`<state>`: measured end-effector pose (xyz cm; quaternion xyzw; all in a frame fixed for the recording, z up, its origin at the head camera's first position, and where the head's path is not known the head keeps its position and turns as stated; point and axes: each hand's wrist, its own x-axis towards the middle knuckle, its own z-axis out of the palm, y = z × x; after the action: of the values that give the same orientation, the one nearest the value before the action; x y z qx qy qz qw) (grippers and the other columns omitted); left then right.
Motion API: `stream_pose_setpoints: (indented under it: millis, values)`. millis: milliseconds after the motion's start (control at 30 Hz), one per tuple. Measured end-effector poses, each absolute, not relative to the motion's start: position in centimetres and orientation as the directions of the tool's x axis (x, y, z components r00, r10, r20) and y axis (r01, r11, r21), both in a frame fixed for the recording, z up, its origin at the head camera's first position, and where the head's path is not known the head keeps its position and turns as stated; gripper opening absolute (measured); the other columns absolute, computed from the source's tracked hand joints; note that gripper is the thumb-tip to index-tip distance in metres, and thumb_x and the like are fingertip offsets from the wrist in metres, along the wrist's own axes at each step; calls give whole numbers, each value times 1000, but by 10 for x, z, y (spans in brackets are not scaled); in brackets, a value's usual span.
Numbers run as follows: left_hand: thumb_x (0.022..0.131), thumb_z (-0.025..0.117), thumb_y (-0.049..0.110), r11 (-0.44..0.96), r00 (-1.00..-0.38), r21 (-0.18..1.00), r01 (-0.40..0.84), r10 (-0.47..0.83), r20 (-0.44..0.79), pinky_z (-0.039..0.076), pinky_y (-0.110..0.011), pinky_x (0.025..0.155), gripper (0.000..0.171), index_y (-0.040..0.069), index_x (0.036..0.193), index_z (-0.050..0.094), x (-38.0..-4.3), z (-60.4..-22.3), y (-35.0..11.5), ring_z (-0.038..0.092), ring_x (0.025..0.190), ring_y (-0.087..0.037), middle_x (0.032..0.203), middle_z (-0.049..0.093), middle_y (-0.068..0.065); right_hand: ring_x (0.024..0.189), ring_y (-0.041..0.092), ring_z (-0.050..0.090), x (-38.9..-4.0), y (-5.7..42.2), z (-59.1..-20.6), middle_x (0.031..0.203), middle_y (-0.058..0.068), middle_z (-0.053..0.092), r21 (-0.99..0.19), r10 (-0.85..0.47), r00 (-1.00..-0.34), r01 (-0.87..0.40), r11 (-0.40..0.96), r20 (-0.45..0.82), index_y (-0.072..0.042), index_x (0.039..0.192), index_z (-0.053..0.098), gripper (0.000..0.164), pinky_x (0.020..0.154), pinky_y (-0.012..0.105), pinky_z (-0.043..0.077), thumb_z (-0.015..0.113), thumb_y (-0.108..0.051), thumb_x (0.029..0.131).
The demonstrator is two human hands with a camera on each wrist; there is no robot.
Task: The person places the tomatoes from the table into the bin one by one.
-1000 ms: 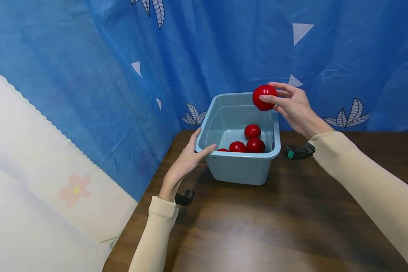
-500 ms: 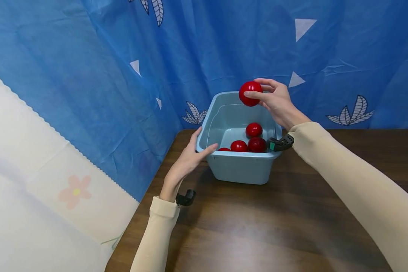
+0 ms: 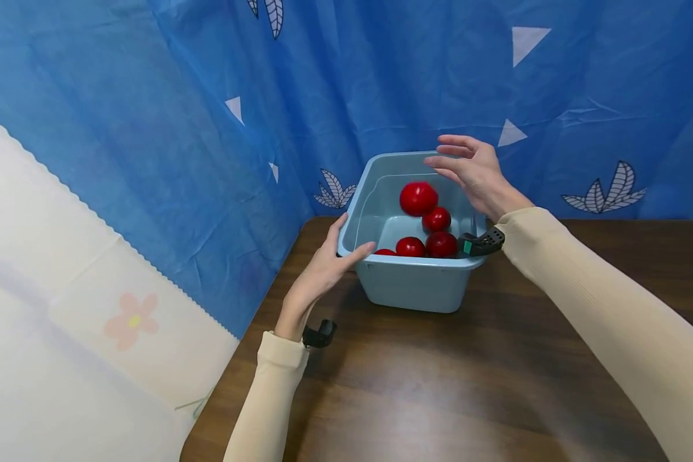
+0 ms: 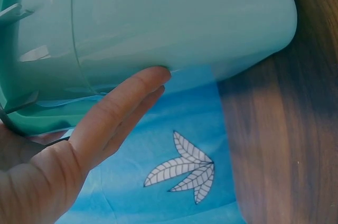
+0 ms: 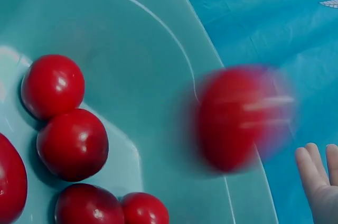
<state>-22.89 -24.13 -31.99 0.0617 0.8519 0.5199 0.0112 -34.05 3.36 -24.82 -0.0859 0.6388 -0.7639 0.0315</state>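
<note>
A pale blue plastic tub (image 3: pixel 412 282) stands on the table, with several glossy red round things, tomato-like, on its bottom; one lies at the tub's front right (image 3: pixel 441 244). Another red round thing (image 3: pixel 418 199) is in mid-air inside the tub, blurred by motion in the right wrist view. My right hand (image 3: pixel 476 170) is above the tub's back right rim, fingers extended and apart, holding nothing. My left hand (image 3: pixel 323 266) rests at the front left corner, thumb at the rim. In the left wrist view its straight fingers (image 4: pixel 121 108) touch the tub's outer wall.
The brown wooden table (image 3: pixel 404 391) extends to the right and towards me. A blue curtain (image 3: pixel 381 77) with leaf and triangle prints hangs close behind the tub. Pale cloth with a flower print (image 3: pixel 133 321) lies beyond the table's left edge.
My right hand has carried the red round thing left over the tub and let go of it; it has dropped below the rim. The left hand has stayed at the tub's corner.
</note>
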Motion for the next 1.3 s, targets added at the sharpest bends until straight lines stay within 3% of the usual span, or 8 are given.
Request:
stream_pose_setpoints:
  millis: [400,767,900,1000,1067,1167,1300]
  values:
    - [98,70,48,463,-994,883,79,107,33,42,-55,114,97,22,169,10,-231,-322,-244,42,144,-35,165,32,-11,133,29,55,-336,27,-248,157,18,43,-984,-213,-971,-75,-159,108,-9,155,48,67,108,36,46,77,-7,94]
    - [98,70,49,473,-993,877,82,112,32,39,-56,116,97,22,169,10,-234,-323,-246,40,146,-35,166,31,-11,132,30,55,-331,50,-246,151,13,47,-979,-230,-965,-84,-183,126,-9,155,47,72,102,32,50,81,-8,92]
    - [97,70,51,478,-993,874,86,115,35,37,-55,117,97,25,169,10,-236,-322,-246,40,147,-33,166,32,-10,131,27,54,-331,77,-250,153,13,44,-987,-226,-966,-103,-122,129,-9,155,47,72,93,25,54,82,-13,92]
    - [96,70,53,479,-991,872,95,126,39,37,-55,117,99,25,169,9,-238,-320,-248,39,147,-33,167,31,-10,128,22,56,-328,102,-260,154,13,43,-989,-201,-970,-145,18,138,-11,157,45,71,92,22,55,79,-20,95]
    - [96,70,53,481,-991,872,94,126,37,37,-56,117,99,25,169,9,-238,-319,-249,39,147,-33,167,31,-10,130,24,55,-327,118,-269,155,14,41,-973,-182,-973,-173,155,144,-14,159,42,70,100,28,53,74,-29,99]
    - [96,70,53,481,-992,872,85,122,29,39,-57,116,99,24,169,9,-237,-320,-254,40,146,-35,167,30,-11,143,35,45,-325,137,-283,160,20,36,-915,-186,-970,-211,344,154,-13,162,36,72,117,51,39,66,-40,103]
    - [97,69,53,488,-993,871,61,114,5,40,-58,115,99,26,169,7,-234,-321,-260,40,146,-35,167,28,-11,151,52,23,-322,155,-298,165,29,22,-804,-244,-960,-253,538,139,-6,164,28,78,114,75,24,58,-48,106]
